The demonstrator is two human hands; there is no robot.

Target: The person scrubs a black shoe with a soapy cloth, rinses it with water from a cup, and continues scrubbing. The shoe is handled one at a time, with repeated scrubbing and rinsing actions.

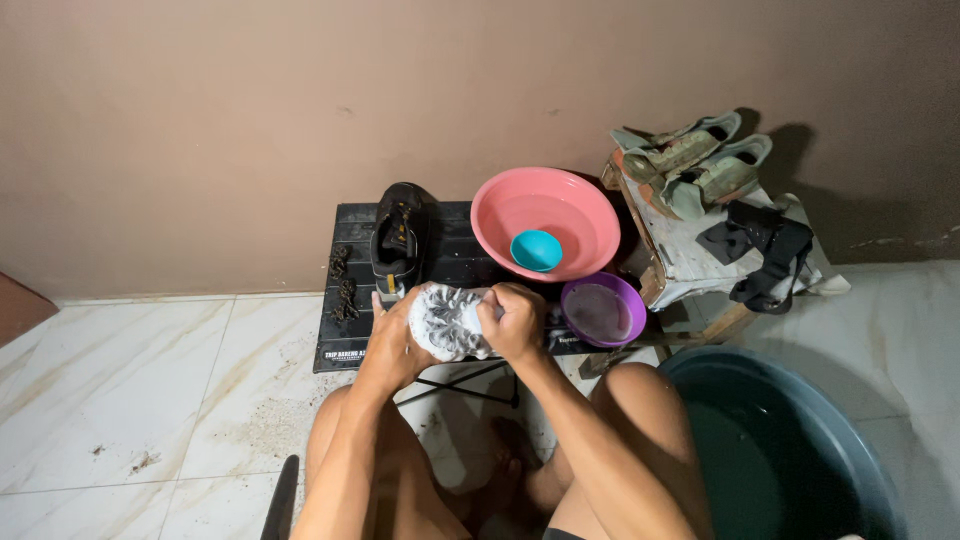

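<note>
A soap-covered shoe [447, 321] is held up between both hands at the front edge of a low black table [345, 340], above the bare knees. The left hand [393, 335] is cupped around the shoe's left end, fingers wrapped under it, and the right hand [516, 318] is closed in a fist against its right side, knuckles upward; whether something is gripped inside that fist cannot be told. Both forearms are angled inward from the lower edge of the view. The shoe's shape and colour are masked by white foam. A black shoe [397, 240] stands on the table behind, with a pink basin [560, 205] holding a small teal bowl [536, 250] and a purple bowl [603, 310] to its right. A dark tub [800, 440] is cut off at the lower right corner.
</note>
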